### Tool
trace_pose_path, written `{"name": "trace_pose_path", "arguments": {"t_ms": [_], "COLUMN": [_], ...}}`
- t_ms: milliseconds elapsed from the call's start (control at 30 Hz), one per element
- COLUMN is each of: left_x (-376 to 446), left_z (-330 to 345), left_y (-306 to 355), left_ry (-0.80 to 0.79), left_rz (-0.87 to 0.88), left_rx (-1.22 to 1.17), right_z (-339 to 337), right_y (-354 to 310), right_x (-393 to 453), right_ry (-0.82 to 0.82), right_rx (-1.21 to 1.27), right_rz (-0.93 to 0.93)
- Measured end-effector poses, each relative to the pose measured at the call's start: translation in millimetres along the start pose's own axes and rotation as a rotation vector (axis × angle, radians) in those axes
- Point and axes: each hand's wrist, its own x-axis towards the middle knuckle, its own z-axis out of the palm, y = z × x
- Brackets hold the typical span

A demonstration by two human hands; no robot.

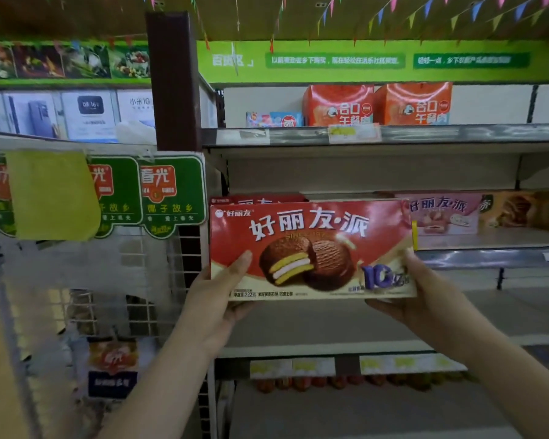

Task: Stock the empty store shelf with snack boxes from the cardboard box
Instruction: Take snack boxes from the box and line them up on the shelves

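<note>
Snack box [311, 248], the red chocolate-pie carton, is up in front of the middle shelf [488, 258], held between both my hands, its printed face toward me and its long side level. My left hand [216, 299] grips the lower left corner, thumb laid on the front and fingers curled underneath; my right hand [406, 293] holds the lower right corner from below, thumb against the right end. The cardboard box it should have come from is not in view.

Just behind the carton's top edge I see another red box [260, 198] of the same brand already on that shelf at the far left, and to the right a pink box [444, 213] and a tan box [526, 210] standing face-out. The top shelf carries two orange cartons [377, 104].

My reading is that I am at the placing step. To do it well I would keep the carton level and upright, ease its bottom edge over the shelf's front lip, and slide it straight back until it sits flush in front of the red one, label facing out. I would hold it from underneath until the base is resting, then draw my fingers out sideways so it does not tip. I would also watch the right end, which sits near the pink box; crowding it could knock that one askew.
</note>
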Motion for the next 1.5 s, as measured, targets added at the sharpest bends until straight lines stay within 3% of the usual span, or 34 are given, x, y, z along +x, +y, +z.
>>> {"name": "trace_pose_path", "arguments": {"t_ms": [167,300,633,800,1000,1200,1500], "left_x": [11,20,61,81,121,152,196], "left_z": [1,10,30,33,45,50,68], "left_y": [2,4,2,-4,-11,-13,-13], "left_ry": [-0.100,-0.160,-0.159,-0.186,-0.052,0.137,0.100], "left_rz": [0.008,0.014,0.345,0.445,0.445,0.563,0.540], "left_rx": [0.209,0.425,0.801,1.079,1.288,1.404,1.636], "right_z": [0,7,48,61,69,63,73], "right_y": [-4,-13,7,5,12,24,1], "right_x": [-6,-5,65,124,157,194,214], "right_ry": [0.094,0.202,0.443,0.351,0.159,-0.120,-0.313], "right_rx": [-0.178,-0.117,0.008,-0.122,-0.369,-1.073,-1.671], "right_rz": [-0.148,-0.277,-0.267,-0.263,-0.256,-0.149,0.035]}}
